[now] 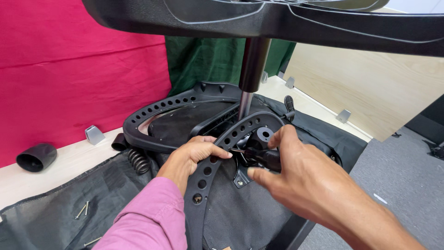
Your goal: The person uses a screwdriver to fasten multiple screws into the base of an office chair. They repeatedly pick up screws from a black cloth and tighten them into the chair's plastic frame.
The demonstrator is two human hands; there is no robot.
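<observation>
Black perforated plastic chair armrest (206,171) steadied by my left hand (194,155); right hand (289,173) grips black-handled screwdriver (263,156), tip at bracket.

Red cloth (69,69) backdrop, green drape (203,60) — grey floor (407,185), pale wooden panel (370,92).

Makeshift assembly workspace in an office-like room

Chair parts (185,115) lie on a black cloth (51,217) spread over a pale wooden worktop (69,162), with loose screws (82,210) and a black plastic sleeve (36,157) beside them; red cloth (69,69) and green cloth (208,58) hang as backdrops, a light wood panel (370,88) stands at the right, and grey carpet (402,185) covers the floor
</observation>
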